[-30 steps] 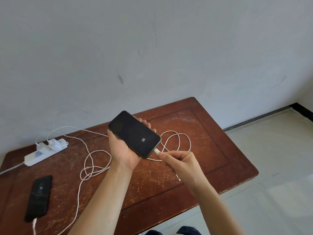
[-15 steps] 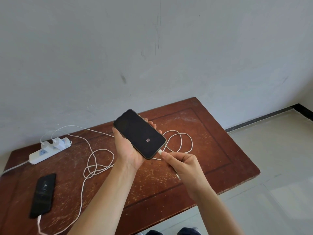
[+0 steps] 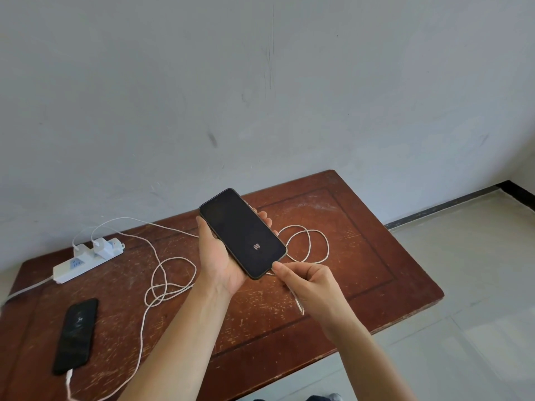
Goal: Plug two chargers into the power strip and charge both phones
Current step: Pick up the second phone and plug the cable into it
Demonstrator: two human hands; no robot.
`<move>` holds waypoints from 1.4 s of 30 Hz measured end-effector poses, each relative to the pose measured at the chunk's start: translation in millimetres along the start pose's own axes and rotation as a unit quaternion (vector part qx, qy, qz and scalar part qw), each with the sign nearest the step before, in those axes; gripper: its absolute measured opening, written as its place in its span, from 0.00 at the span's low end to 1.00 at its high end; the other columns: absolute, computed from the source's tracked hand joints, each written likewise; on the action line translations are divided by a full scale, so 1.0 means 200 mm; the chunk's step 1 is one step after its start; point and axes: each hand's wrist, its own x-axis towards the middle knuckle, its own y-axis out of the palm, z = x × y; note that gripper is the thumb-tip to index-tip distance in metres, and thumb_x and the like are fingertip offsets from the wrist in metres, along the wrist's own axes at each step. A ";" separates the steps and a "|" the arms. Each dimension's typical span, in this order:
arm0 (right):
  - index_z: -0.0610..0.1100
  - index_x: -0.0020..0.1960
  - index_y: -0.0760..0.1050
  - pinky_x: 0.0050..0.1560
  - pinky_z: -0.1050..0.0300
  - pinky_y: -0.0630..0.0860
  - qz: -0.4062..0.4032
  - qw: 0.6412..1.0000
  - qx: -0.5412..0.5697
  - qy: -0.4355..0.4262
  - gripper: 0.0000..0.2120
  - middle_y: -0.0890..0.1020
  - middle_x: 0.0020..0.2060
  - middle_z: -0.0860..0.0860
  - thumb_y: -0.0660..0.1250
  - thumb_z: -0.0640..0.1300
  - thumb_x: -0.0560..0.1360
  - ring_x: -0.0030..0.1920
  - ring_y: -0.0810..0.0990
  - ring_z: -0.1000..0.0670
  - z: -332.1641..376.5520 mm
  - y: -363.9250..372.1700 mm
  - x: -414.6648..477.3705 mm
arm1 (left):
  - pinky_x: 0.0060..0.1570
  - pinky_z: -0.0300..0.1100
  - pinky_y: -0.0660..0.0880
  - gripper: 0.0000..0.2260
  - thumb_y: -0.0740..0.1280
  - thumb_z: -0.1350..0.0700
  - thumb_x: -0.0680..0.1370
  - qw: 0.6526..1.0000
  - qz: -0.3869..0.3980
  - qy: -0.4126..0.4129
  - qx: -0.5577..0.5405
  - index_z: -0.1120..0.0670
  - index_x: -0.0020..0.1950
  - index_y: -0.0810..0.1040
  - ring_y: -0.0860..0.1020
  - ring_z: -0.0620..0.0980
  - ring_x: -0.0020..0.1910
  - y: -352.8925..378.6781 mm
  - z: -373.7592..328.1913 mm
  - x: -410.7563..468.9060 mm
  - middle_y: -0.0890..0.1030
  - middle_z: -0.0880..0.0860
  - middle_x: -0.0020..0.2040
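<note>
The left hand point(image 3: 223, 264) grips the second phone point(image 3: 242, 233) above the surface point(image 3: 362, 256) while the right hand point(image 3: 307, 280) pinches the cable plug at its bottom edge, hidden under the fingertips, so a skewed push could jam or miss the port.

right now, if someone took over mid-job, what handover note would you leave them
Left hand: holds the second phone above the table, screen up, a small icon lit.
Right hand: pinches the cable plug at that phone's bottom edge; full seating not visible.
Done: two chargers sit in the power strip; first phone lies at the table's left with its cable in.
Left: confirm the plug, set the phone down.
</note>
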 end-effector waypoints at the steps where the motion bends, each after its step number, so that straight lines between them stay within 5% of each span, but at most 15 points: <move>1: 0.51 0.40 0.87 0.33 0.68 0.75 -0.002 1.000 0.007 0.004 0.15 0.84 0.30 0.52 0.69 0.59 0.75 0.31 0.77 0.57 0.00 0.00 0.00 | 0.57 0.62 0.78 0.38 0.57 0.27 0.75 1.000 -0.005 -0.004 0.008 0.57 0.68 0.78 0.80 0.62 0.63 0.00 0.00 0.00 0.82 0.61 0.62; 7: 0.47 0.42 0.88 0.38 0.67 0.78 -0.042 0.994 0.086 0.056 0.19 0.87 0.36 0.50 0.65 0.58 0.78 0.34 0.82 0.57 0.00 -0.01 0.02 | 0.60 0.63 0.77 0.35 0.56 0.28 0.76 0.999 -0.017 -0.015 0.030 0.53 0.70 0.77 0.79 0.64 0.64 0.01 -0.02 -0.02 0.79 0.62 0.67; 26: 0.51 0.43 0.88 0.36 0.69 0.76 -0.017 0.995 0.082 0.047 0.16 0.88 0.36 0.51 0.66 0.59 0.76 0.35 0.84 0.58 -0.09 -0.05 0.00 | 0.58 0.62 0.79 0.36 0.53 0.28 0.77 0.998 -0.022 -0.023 0.049 0.55 0.65 0.81 0.81 0.62 0.61 0.01 0.02 -0.03 0.81 0.62 0.64; 34: 0.51 0.42 0.88 0.34 0.71 0.77 -0.014 0.997 0.073 0.028 0.16 0.88 0.35 0.51 0.66 0.57 0.76 0.33 0.85 0.57 -0.13 -0.08 0.02 | 0.67 0.65 0.71 0.31 0.54 0.32 0.80 0.995 -0.013 -0.025 0.092 0.52 0.72 0.75 0.75 0.62 0.69 -0.01 0.03 -0.05 0.77 0.61 0.69; 42: 0.54 0.50 0.87 0.43 0.61 0.77 -0.039 0.992 0.023 0.114 0.24 0.86 0.39 0.54 0.58 0.68 0.78 0.41 0.82 0.55 -0.35 -0.08 0.16 | 0.54 0.59 0.81 0.22 0.53 0.39 0.83 0.990 -0.067 -0.037 0.120 0.47 0.67 0.80 0.81 0.58 0.63 -0.11 0.06 -0.04 0.82 0.54 0.66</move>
